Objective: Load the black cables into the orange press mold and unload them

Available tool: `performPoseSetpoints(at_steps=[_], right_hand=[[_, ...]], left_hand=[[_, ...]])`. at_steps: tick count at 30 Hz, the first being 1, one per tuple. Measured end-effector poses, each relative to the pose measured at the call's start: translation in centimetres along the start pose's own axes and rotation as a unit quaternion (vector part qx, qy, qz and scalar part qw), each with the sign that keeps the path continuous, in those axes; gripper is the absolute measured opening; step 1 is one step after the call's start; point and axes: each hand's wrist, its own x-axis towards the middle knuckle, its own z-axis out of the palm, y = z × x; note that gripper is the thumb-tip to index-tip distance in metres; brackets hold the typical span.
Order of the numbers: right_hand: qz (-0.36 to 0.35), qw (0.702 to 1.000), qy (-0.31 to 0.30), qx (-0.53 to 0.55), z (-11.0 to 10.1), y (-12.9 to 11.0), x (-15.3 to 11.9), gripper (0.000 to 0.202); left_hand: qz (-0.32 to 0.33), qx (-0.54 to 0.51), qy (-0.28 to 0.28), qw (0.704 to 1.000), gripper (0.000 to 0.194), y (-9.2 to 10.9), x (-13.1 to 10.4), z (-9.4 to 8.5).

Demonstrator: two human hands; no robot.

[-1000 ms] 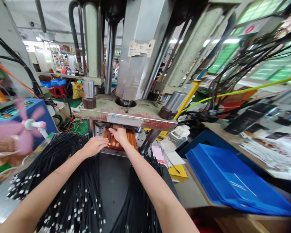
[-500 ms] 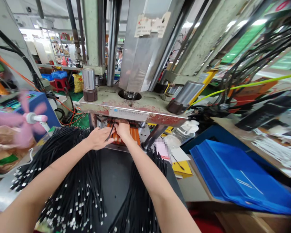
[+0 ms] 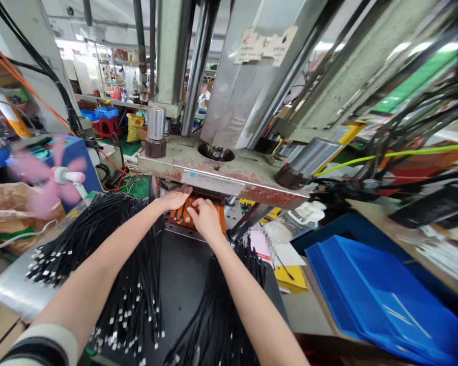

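Note:
My left hand reaches under the press plate at the left side of an orange mould. Its fingers are stretched out and flat, with the tips hidden by the press's shadow. Over the middle of the mould is my right hand, its fingers bent and drawn together near the thumb; anything between them is too small to make out. Short black cable ends lie in the mould's slots, between the two hands. On the dark table in front, a large bundle of black cables with pale metal tips spreads to the left.
A second black cable bundle lies beneath my right forearm. The press plate spans just above both hands. Blue plastic trays stand at the right. A pink fan spins at the left, beside a brown paper bag.
My left hand has gone from holding a black cable to lying flat at the mould's left. My right hand has drawn back slightly toward me. The whole view has shifted.

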Motion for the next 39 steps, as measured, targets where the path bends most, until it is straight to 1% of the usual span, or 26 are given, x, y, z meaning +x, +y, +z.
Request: performPoseSetpoints(at_steps=[2, 3, 4, 6, 7, 8, 9, 10, 11, 13, 15, 16, 17, 18, 19, 21, 22, 23, 25, 27, 29, 31, 33, 35, 37, 39], right_hand=[[-0.001, 0.999, 0.034, -0.024, -1.2, 2.6, -2.7, 0.017], [0.023, 0.997, 0.039, -0.064, -1.7, 4.0, -4.3, 0.021], [0.061, 0.991, 0.028, -0.117, -2.1, 5.3, -6.0, 0.026], [0.130, 0.967, -0.052, -0.212, -2.6, 7.5, -8.9, 0.034], [0.149, 0.954, -0.102, -0.239, -2.7, 8.3, -10.0, 0.035], [0.154, 0.946, -0.145, -0.247, -2.6, 8.8, -10.8, 0.034], [0.150, 0.943, -0.175, -0.239, -2.5, 9.1, -11.3, 0.031], [0.143, 0.947, -0.189, -0.216, -2.3, 9.3, -11.6, 0.029], [0.140, 0.955, -0.187, -0.184, -2.1, 9.5, -11.7, 0.027], [0.154, 0.971, -0.147, -0.112, -2.0, 9.6, -11.6, 0.026], [0.173, 0.982, -0.073, -0.021, -2.2, 9.3, -11.4, 0.027], [0.175, 0.983, -0.037, 0.043, -2.5, 8.9, -11.4, 0.029], [0.171, 0.978, -0.010, 0.120, -2.7, 8.3, -11.4, 0.030], [0.164, 0.965, 0.002, 0.206, -3.0, 7.4, -11.5, 0.030], [0.154, 0.944, -0.002, 0.290, -3.2, 6.3, -11.5, 0.029], [0.127, 0.898, -0.037, 0.419, -3.7, 3.6, -11.4, 0.026], [0.108, 0.881, -0.052, 0.457, -3.9, 2.2, -11.3, 0.024], [0.089, 0.870, -0.057, 0.481, -4.1, 0.9, -11.0, 0.022], [0.056, 0.861, -0.033, 0.505, -4.2, -1.1, -10.3, 0.018], [0.039, 0.855, 0.018, 0.516, -4.3, -2.2, -9.4, 0.015], [0.034, 0.850, 0.056, 0.523, -4.3, -2.6, -8.6, 0.015], [0.028, 0.847, 0.066, 0.527, -4.3, -2.7, -8.2, 0.015], [0.011, 0.857, 0.057, 0.512, -4.1, -2.7, -8.3, 0.015], [-0.011, 0.880, 0.033, 0.474, -3.5, -2.6, -8.9, 0.017], [-0.024, 0.902, -0.006, 0.431, -2.6, -2.3, -9.8, 0.019], [-0.031, 0.917, -0.042, 0.397, -1.5, -1.8, -10.4, 0.017]], left_hand=[[-0.018, 0.018, 0.041, 0.999, 0.052, 0.2, -3.4, 0.2], [-0.040, 0.039, 0.061, 0.997, 0.051, 0.1, -5.1, 0.3], [-0.080, 0.067, 0.065, 0.992, 0.050, 0.0, -6.8, 0.5], [-0.171, 0.117, 0.036, 0.978, 0.048, -0.4, -9.3, 0.9], [-0.206, 0.131, 0.011, 0.970, 0.045, -0.6, -10.0, 1.1], [-0.229, 0.135, -0.009, 0.964, 0.041, -0.9, -10.4, 1.2], [-0.239, 0.132, -0.020, 0.962, 0.036, -1.2, -10.6, 1.3], [-0.242, 0.126, -0.023, 0.962, 0.031, -1.5, -10.6, 1.4], [-0.244, 0.118, -0.021, 0.962, 0.028, -1.7, -10.4, 1.3], [-0.238, 0.097, -0.010, 0.966, 0.027, -2.0, -10.3, 0.9], [-0.210, 0.069, 0.005, 0.975, 0.026, -1.9, -10.5, 0.2], [-0.182, 0.034, 0.020, 0.982, 0.026, -1.7, -10.7, -0.3], [-0.147, -0.019, 0.039, 0.988, 0.025, -1.3, -10.9, -0.8], [-0.106, -0.085, 0.056, 0.989, 0.024, -0.7, -11.1, -1.3], [-0.065, -0.159, 0.069, 0.983, 0.023, 0.0, -11.3, -1.9], [0.003, -0.296, 0.072, 0.953, 0.021, 1.9, -11.2, -2.9], [0.020, -0.345, 0.059, 0.937, 0.020, 2.8, -11.0, -3.3], [0.029, -0.386, 0.042, 0.921, 0.019, 3.8, -10.7, -3.7], [0.041, -0.447, 0.006, 0.894, 0.020, 5.6, -10.0, -4.3], [0.052, -0.484, -0.019, 0.874, 0.023, 7.0, -9.2, -4.7], [0.049, -0.511, -0.021, 0.858, 0.024, 7.9, -8.5, -4.8], [0.030, -0.538, -0.008, 0.842, 0.026, 8.5, -8.0, -4.9], [0.017, -0.556, 0.014, 0.831, 0.029, 8.8, -7.6, -5.0], [0.010, -0.564, 0.049, 0.824, 0.032, 9.0, -7.1, -5.3], [0.009, -0.561, 0.105, 0.821, 0.031, 8.9, -6.5, -5.9], [0.029, -0.538, 0.173, 0.824, 0.028, 8.8, -5.7, -6.7]])
